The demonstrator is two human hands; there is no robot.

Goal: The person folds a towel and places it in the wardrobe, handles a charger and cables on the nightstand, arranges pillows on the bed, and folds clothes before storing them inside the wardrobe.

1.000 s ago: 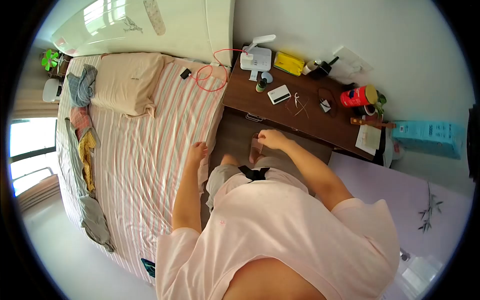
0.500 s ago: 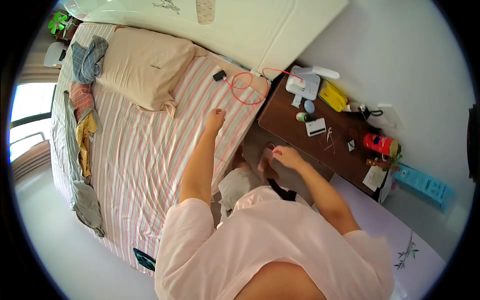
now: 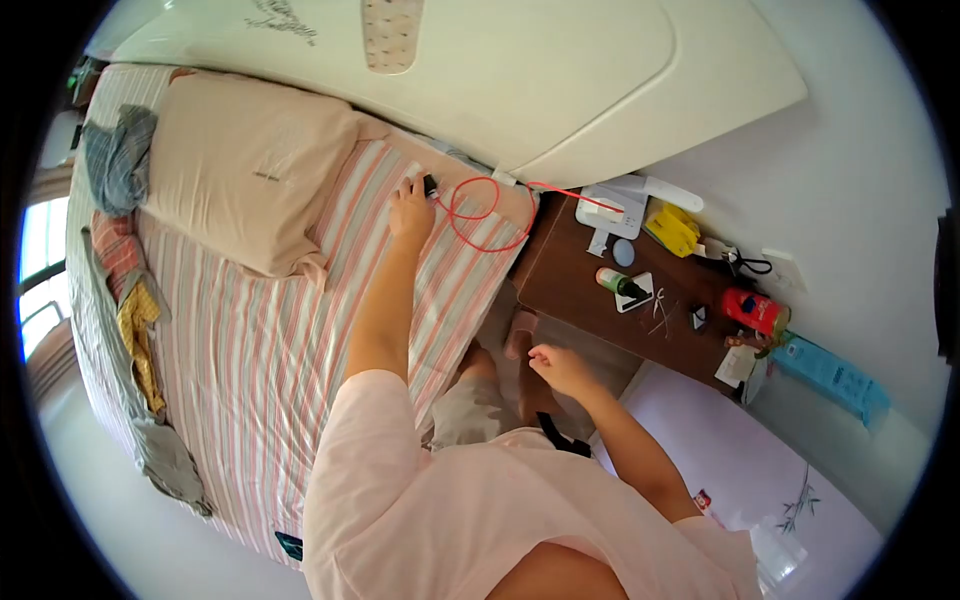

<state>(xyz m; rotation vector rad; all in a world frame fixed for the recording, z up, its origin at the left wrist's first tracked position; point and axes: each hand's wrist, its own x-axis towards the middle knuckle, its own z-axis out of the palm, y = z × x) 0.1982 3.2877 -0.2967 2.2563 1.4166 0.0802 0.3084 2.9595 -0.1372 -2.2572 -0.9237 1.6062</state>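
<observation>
Black block (image 3: 430,186) on striped bed (image 3: 250,350), far end, right of pillow (image 3: 235,165). Left hand (image 3: 409,210) at it; whether grasping, cannot tell. Right hand (image 3: 562,370) curled closed, nothing visible inside. Risk: hard pull could tauten red cable (image 3: 575,195), dragging white lamp (image 3: 606,212).

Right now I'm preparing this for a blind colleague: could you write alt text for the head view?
A person's left hand is at a small black device on a striped bed, its red cable looping towards a cluttered brown desk. The right hand, loosely curled, hangs short of the desk.
</observation>
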